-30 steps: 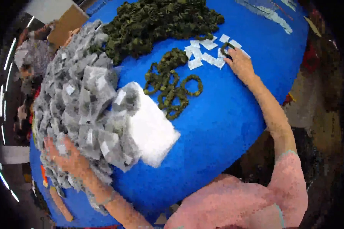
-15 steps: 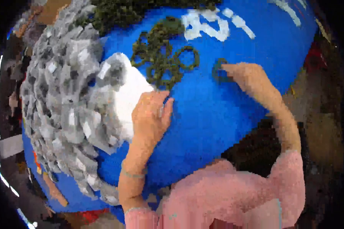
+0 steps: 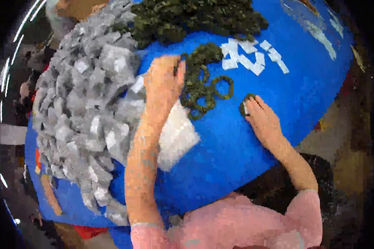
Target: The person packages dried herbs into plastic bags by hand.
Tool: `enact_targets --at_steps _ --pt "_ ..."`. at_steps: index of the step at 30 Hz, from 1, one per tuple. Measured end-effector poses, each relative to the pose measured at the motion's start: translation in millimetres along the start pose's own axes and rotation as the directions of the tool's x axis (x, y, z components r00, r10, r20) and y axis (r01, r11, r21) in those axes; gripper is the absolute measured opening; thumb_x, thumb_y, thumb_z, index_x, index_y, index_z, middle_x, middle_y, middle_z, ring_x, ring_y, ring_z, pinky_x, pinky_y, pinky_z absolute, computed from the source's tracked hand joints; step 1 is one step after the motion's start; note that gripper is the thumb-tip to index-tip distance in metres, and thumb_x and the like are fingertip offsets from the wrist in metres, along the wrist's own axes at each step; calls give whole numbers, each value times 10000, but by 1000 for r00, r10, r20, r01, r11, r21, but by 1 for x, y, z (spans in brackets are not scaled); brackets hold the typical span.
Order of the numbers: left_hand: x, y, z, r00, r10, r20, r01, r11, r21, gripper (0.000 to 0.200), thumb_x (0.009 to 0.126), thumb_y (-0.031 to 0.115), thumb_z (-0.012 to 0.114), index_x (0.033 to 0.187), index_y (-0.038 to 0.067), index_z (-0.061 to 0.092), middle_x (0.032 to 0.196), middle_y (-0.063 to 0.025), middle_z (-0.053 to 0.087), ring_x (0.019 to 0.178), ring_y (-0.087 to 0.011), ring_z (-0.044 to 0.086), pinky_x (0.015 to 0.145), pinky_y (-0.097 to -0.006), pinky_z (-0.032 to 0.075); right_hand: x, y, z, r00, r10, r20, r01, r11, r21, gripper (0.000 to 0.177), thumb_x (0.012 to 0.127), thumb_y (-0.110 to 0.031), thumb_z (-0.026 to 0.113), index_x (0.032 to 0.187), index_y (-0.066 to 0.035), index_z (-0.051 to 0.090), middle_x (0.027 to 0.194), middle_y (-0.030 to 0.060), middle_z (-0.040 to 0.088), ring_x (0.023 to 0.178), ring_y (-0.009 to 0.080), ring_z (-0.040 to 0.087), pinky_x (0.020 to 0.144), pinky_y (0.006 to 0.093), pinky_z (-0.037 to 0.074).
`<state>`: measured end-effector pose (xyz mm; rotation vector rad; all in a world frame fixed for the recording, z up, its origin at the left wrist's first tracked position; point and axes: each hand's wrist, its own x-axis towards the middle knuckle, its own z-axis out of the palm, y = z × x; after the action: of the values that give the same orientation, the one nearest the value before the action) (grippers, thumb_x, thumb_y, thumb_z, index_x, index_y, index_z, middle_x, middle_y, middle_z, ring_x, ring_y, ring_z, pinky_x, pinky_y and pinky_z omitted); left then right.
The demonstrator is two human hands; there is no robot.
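Observation:
My right hand [image 3: 264, 120] rests on the blue table [image 3: 220, 157], its fingertips on a small dark green ring [image 3: 248, 99] with a white patch at its middle. My left hand [image 3: 164, 81] has curled fingers at the left edge of a cluster of dark green rings [image 3: 201, 93]; what lies in its fingers is hidden. One separate ring [image 3: 224, 87] lies flat between my hands. Below my left hand, partly behind the forearm, is a flat white sheet or packet [image 3: 178, 137].
A large heap of grey-white pieces [image 3: 87, 112] covers the left side. Dark green pieces [image 3: 195, 18] are piled at the back. Several small white squares [image 3: 245, 58] lie beyond the rings, and pale strips [image 3: 322, 39] sit at the far right.
My left hand has moved from the white sheet up to the ring cluster. My right hand stays at the small ring, where a white patch now shows. The view has shifted.

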<state>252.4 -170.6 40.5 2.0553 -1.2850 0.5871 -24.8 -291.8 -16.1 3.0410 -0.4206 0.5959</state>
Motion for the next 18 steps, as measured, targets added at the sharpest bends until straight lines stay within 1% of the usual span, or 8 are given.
enact_targets --at_steps 4,6,9,11,13,14,16,18 --pt "65 -54 65 984 -126 -126 143 979 142 138 808 110 675 938 64 666 995 -119 615 811 -303 627 678 -389 527 7 3 1 995 -99 -33 91 979 -185 341 884 -140 659 1188 10 631 1198 166 666 1186 326 614 908 364 530" --pt "85 -77 88 972 -209 -110 234 922 310 132 812 116 667 933 63 660 1061 -152 580 833 -326 622 691 -413 527 9 8 2 987 -143 -73 129 978 -166 289 887 -89 642 1158 11 644 1106 168 701 1063 315 677 847 346 555" --pt "97 -96 90 966 -258 8 233 885 403 139 802 106 670 933 61 660 1054 -129 581 852 -324 624 708 -411 521 11 18 -3 989 -70 -132 70 998 -2 269 886 -67 633 1141 15 658 1080 165 712 1016 314 694 826 338 563" --pt "96 -82 74 957 -284 -52 288 945 154 135 804 87 665 937 62 661 1069 -115 599 863 -320 628 729 -395 515 8 32 -12 958 231 -171 -157 919 361 267 894 -36 617 1152 11 667 1055 141 721 876 250 706 733 291 556" --pt "81 -37 42 981 -191 -17 190 980 -58 142 788 57 657 930 60 654 1088 -106 619 871 -315 628 736 -368 513 5 39 -37 814 575 87 -491 599 633 288 905 -9 588 1183 0 662 1013 101 731 715 174 651 641 248 512" --pt "68 -8 24 982 -188 17 189 980 -69 142 788 57 657 930 60 654 1088 -106 619 871 -315 628 736 -368 513 2 43 -42 796 596 109 -521 582 624 288 905 -9 588 1183 0 662 1013 101 731 715 174 651 641 248 512" --pt "18 50 -8 989 89 115 -48 946 -319 169 759 20 650 923 59 644 1092 -104 632 880 -299 628 740 -347 513 -13 44 -51 791 611 -29 -413 569 711 299 920 18 560 1205 5 653 991 75 734 620 112 565 574 230 460" --pt "-45 94 -24 957 211 200 -118 910 -397 193 737 -2 651 922 50 631 1083 -93 624 855 -282 611 728 -335 509 -21 25 -74 807 590 17 -441 584 682 305 896 19 579 1190 7 657 1045 96 727 744 173 655 652 256 512"
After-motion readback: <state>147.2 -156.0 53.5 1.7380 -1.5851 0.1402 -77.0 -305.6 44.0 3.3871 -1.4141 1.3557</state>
